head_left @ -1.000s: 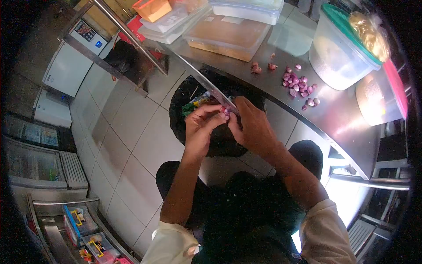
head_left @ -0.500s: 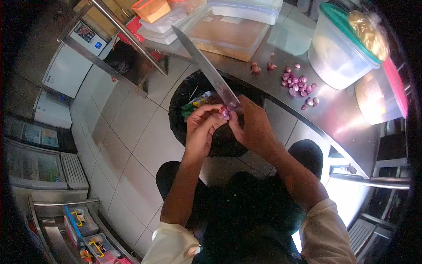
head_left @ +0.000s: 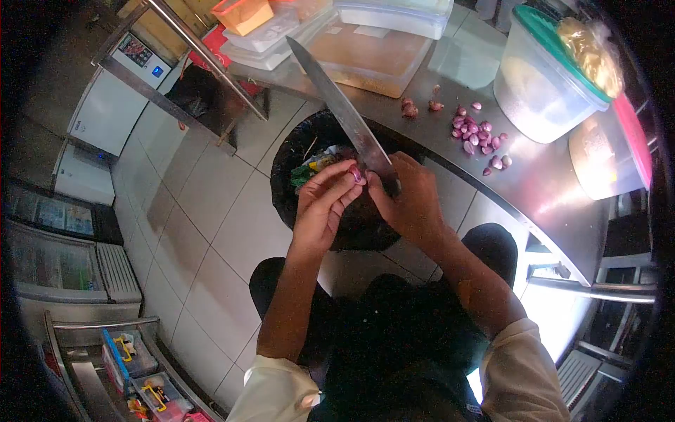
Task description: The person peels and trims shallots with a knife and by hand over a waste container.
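Observation:
Between the fingertips of my left hand (head_left: pixel 325 200) is a small purple-red shallot (head_left: pixel 356 174). My right hand (head_left: pixel 408 193) is closed around a large knife (head_left: pixel 344 112), its long blade pointing up and to the left. The right thumb reaches to the shallot's right side; the knife's handle is hidden by the hand. Both hands are above a black-lined waste bin (head_left: pixel 285 190) with scraps inside. On the steel table (head_left: pixel 450 158) to the right lies a pile of peeled shallots (head_left: pixel 478 133), and a few brownish unpeeled shallots (head_left: pixel 409 108) sit left of it.
A clear tub with a green lid (head_left: pixel 538 91) and a pink-lidded tub (head_left: pixel 608 155) stand at the table's right. Flat plastic containers (head_left: pixel 369 56) occupy its far side. Toolboxes (head_left: pixel 133 359) sit on a rack at lower left. The steel table edge runs close beside my right arm.
The knife blade has swung slightly to the right and lies nearer my right palm. My right thumb has shifted a little at the shallot, which my left fingers still hold.

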Tool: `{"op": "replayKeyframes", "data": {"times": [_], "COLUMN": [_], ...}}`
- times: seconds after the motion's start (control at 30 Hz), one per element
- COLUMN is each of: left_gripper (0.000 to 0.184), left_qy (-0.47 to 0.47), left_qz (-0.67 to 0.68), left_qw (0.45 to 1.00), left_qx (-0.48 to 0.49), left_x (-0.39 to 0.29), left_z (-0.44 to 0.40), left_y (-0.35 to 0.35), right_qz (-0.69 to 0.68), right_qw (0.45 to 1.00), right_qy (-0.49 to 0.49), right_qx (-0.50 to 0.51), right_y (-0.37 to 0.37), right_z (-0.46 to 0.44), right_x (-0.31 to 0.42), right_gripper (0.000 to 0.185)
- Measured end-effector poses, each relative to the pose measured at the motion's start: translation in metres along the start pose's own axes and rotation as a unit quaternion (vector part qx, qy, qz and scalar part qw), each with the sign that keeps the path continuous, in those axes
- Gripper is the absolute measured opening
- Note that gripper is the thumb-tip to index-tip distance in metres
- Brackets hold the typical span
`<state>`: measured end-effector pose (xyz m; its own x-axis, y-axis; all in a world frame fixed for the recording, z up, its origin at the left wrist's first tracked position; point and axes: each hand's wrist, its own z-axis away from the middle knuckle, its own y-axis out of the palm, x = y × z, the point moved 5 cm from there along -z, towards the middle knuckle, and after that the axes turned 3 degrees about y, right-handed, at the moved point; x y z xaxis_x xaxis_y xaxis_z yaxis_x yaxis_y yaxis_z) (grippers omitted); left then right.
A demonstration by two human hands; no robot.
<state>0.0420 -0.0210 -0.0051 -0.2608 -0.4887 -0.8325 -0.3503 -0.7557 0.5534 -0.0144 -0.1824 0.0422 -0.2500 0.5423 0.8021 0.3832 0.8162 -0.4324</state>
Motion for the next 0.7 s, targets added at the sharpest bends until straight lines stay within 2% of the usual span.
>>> {"op": "replayKeyframes", "data": {"times": [0.17,0.27,0.43,0.57,0.63,0.7], "left_gripper": [0.030,0.029,0.025,0.022,0.021,0.021], "left_qy": [-0.001,-0.001,0.015,0.065,0.070,0.076], "left_qz": [0.004,-0.005,-0.012,-0.059,-0.066,-0.074], "left_qw": [1.000,1.000,1.000,0.996,0.995,0.994], "left_qx": [-0.006,-0.007,-0.021,-0.002,-0.003,-0.004], "left_x": [-0.004,-0.003,-0.001,-0.002,-0.001,0.000], "left_z": [0.001,-0.001,0.001,0.002,0.002,0.001], "left_y": [0.000,-0.001,0.001,0.005,0.005,0.004], "right_qz": [0.010,-0.031,-0.019,-0.009,-0.007,-0.012], "right_qw": [1.000,0.998,0.997,0.998,0.999,0.999], "right_qy": [0.008,-0.049,-0.051,-0.037,-0.048,-0.035], "right_qx": [0.000,-0.015,0.045,0.059,0.016,0.028], "right_y": [-0.004,-0.004,0.003,0.005,0.006,0.007], "right_z": [-0.003,-0.002,0.003,0.004,0.005,0.006], "right_x": [0.007,0.010,0.010,0.009,0.007,0.006], "right_gripper": [0.017,0.024,0.031,0.030,0.025,0.025]}}
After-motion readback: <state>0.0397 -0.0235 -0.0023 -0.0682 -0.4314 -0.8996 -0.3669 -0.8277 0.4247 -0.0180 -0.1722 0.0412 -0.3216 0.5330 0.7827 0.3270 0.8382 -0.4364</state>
